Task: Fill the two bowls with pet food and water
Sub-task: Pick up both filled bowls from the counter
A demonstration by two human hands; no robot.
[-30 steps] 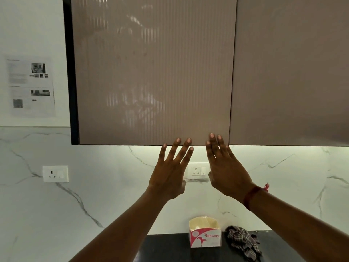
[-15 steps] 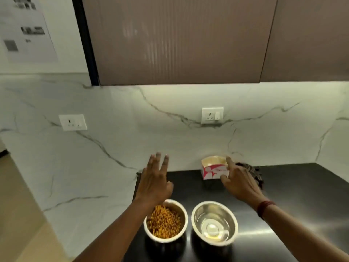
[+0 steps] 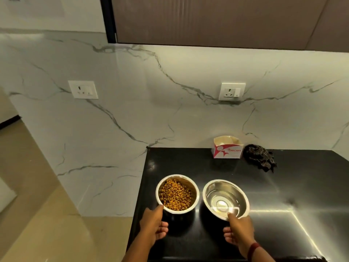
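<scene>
A: Gripping the food bowl [image 3: 197, 188] at its near rim with the left hand [image 3: 154, 226], with thumb up on the lip and fingers curled low beside the wall. Likewise pinching the near lip of the water bowl [image 3: 212, 187] with the right hand [image 3: 238, 230], thumb on top, fingers tucked below.

B: Placement?

A: Standing upright on the black counter [image 3: 283, 186], side by side, close but apart, toward the front-left corner. Heaped with brown pet food [image 3: 176, 195] on the left. Holding clear water [image 3: 221, 204] on the right, with the level hard to read through the glare.

B: Step in hand?

A: Done filling, judging by contents. Reads as taking hold of both bowls at once to lift or shift them, probably for carrying off to serve. Not certain.

B: Needs for the next move?

A: Raise slowly, both together. Keep the water bowl level. With a hold on one side of the rim only, expect tipping away from the thumb, so pinch firmer or slide fingers further under the base. Mind the counter edge just left of the food bowl.

B: Anything else about?

A: Tissue box [image 3: 227, 151] and crumpled checked cloth [image 3: 259, 157] at the back against the marble wall [image 3: 151, 110], well apart from the bowls.
</scene>
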